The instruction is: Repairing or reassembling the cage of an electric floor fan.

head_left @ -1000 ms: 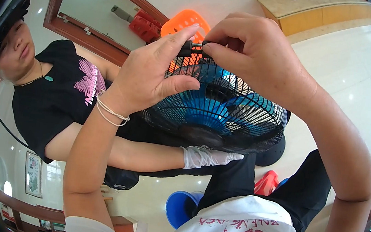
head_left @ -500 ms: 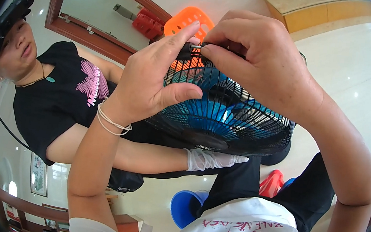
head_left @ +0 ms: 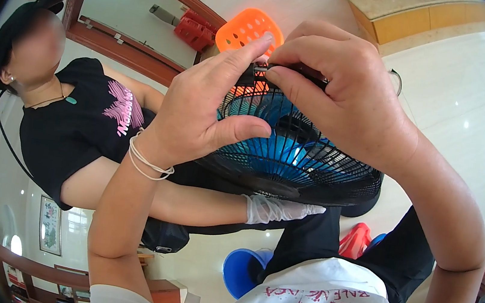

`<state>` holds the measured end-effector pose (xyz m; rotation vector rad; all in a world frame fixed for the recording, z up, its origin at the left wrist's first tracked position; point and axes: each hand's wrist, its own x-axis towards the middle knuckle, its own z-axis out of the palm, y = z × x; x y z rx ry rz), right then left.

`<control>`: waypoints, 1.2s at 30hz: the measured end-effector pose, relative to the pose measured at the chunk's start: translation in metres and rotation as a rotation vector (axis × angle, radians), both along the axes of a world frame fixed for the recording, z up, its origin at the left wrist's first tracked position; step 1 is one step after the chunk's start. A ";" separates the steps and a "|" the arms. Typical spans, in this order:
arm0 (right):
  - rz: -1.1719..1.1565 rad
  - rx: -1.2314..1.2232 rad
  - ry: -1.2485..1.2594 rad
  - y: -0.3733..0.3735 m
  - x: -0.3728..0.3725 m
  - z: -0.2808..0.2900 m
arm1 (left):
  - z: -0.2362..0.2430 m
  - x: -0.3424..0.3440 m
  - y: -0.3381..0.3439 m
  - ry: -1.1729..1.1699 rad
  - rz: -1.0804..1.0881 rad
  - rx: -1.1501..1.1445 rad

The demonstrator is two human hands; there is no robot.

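Observation:
A fan head (head_left: 276, 174) with a black wire grille and blue blades is tilted in front of me. At the top of its rim sits a black clip (head_left: 245, 78). My right hand (head_left: 356, 90) pinches what looks like a screwdriver, its short metal shaft (head_left: 261, 69) pointing left at the clip; the fingers hide most of its dark handle. My left hand (head_left: 199, 107) is beside the clip, fingers stretched and thumb apart; whether its hidden fingertips touch the rim, I cannot tell. Another person's gloved hand (head_left: 283, 211) is under the fan's lower edge.
At my left a person in a black T-shirt (head_left: 69, 130) stretches an arm beneath mine. An orange perforated basket (head_left: 249, 25) lies beyond the fan. On the floor are a blue bucket (head_left: 237, 275) and a red object (head_left: 356, 239). A wooden-fronted platform (head_left: 412, 27) stands at the far right.
My hands have shifted slightly right and down, staying close together at the rim. The other person's head has turned and moved a little to the right. The gloved hand stays put.

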<state>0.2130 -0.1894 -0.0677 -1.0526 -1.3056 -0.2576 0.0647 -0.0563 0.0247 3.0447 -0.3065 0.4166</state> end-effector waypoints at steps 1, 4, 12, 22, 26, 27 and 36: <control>-0.007 -0.014 -0.001 -0.001 0.000 0.000 | 0.000 0.000 0.000 -0.007 -0.008 -0.013; -0.029 0.041 -0.024 0.000 0.001 -0.001 | 0.002 0.002 0.000 -0.022 0.002 0.087; 0.074 -0.351 0.100 -0.014 0.016 0.023 | 0.000 0.010 0.006 -0.072 0.009 0.073; 0.074 -0.453 -0.048 -0.010 0.025 0.034 | 0.004 0.006 0.006 -0.083 0.057 0.129; -0.004 -0.431 -0.121 0.000 0.030 0.033 | 0.004 0.010 -0.001 -0.077 0.040 0.097; -0.012 -0.437 -0.114 -0.001 0.028 0.035 | 0.003 0.010 -0.002 -0.055 0.048 0.068; -0.098 -0.452 -0.059 0.012 0.024 0.032 | 0.004 0.009 0.000 -0.050 0.075 0.013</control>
